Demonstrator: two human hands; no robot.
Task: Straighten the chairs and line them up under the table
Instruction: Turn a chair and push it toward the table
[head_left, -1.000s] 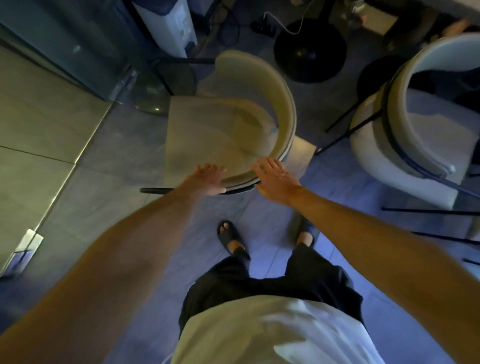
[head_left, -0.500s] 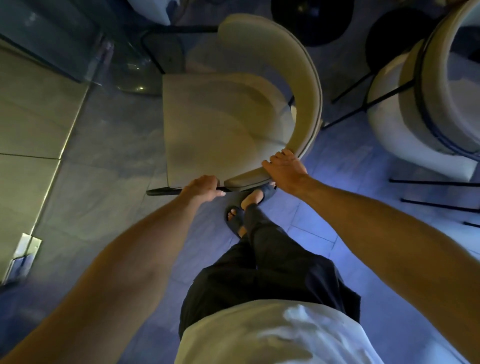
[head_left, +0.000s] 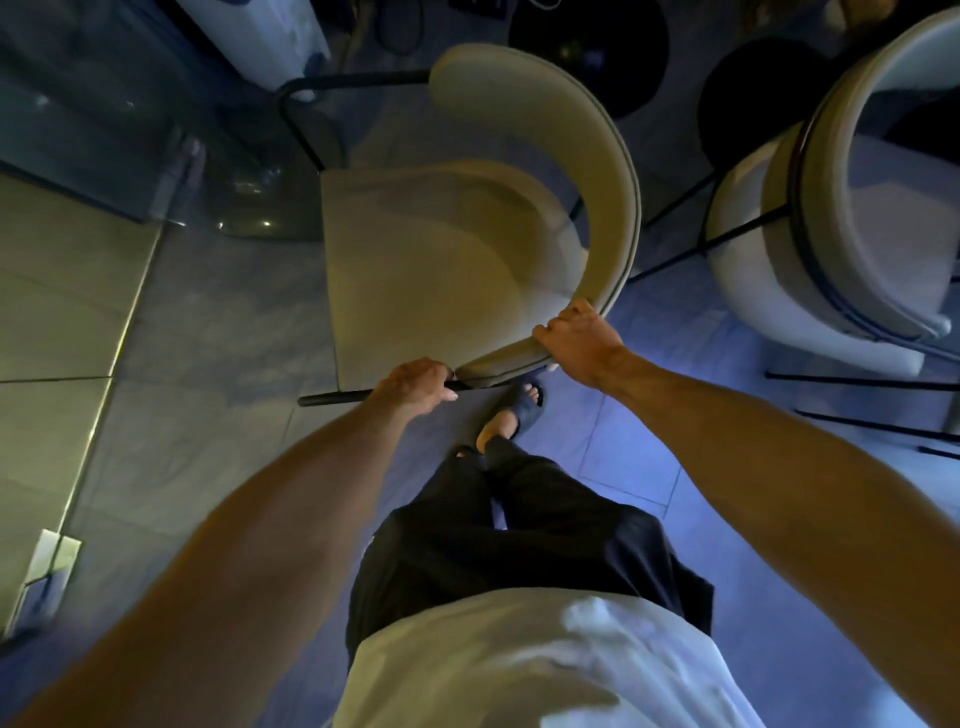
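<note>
The beige chair stands on the tiled floor just in front of the person, its square seat reaching toward the glass table at upper left, its curved backrest sweeping round the right side and back toward the body. The seat's open front faces left and slightly away — so the chair's front-to-back axis runs roughly left to right across the view, and the table lies off the seat's front-left corner, not yet over it. Both hands are on the near end of the chair: the left hand is curled over the black frame tube where it meets the end of the backrest, and the right hand is wrapped over the backrest's padded rim, fingers hooked on top. The two grips sit close together, the right a little farther out along the curve. From here the push would seem to go forward and to the left, with the right hand better placed to swing the back round. A second, paler chair stands well apart to the right, untouched, its back turned the other way. One sandalled foot is planted just beneath the backrest's edge — close enough that a chair leg could catch it.
</note>
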